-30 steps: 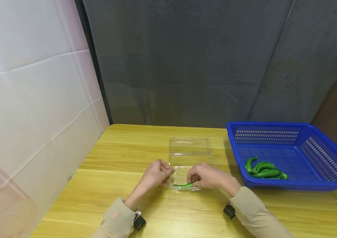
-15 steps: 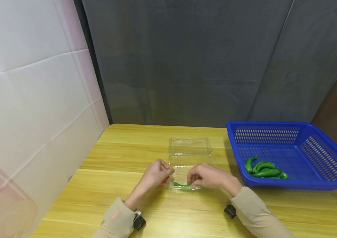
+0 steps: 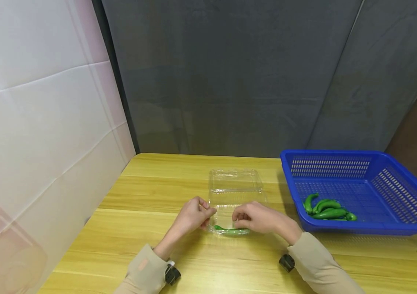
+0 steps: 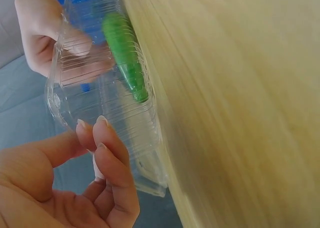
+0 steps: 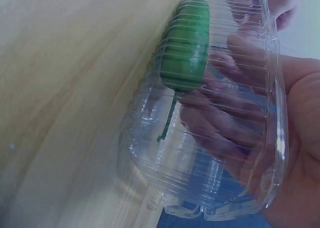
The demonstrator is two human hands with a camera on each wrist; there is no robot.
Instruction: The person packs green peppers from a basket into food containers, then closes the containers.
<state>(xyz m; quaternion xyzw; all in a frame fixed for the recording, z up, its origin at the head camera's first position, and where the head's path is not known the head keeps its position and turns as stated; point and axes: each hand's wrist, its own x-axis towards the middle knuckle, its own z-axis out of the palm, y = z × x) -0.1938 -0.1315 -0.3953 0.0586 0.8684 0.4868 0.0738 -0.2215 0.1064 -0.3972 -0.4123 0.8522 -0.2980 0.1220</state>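
Observation:
A clear plastic clamshell box (image 3: 224,212) lies with its lid folded back on the table. Inside, along its near wall, rests a green pepper (image 3: 232,231); its thin stem shows through the ribbed wall in the right wrist view. My left hand (image 3: 193,214) pinches the box's left rim between thumb and fingers. My right hand (image 3: 257,218) reaches over the right rim, fingers loosely bent inside the box, just above and behind the pepper (image 4: 125,56). It does not grip the pepper; whether a fingertip still touches it I cannot tell.
On the right stands a blue plastic basket (image 3: 364,228) with several green peppers (image 3: 327,210) heaped in its near left corner. The wooden table (image 3: 149,192) ends at a grey curtain behind and a pale curtain on the left.
My right fingers have let go of the pepper and drawn slightly up and right, so more of it shows. The pepper has turned a little in place. My left hand has not moved.

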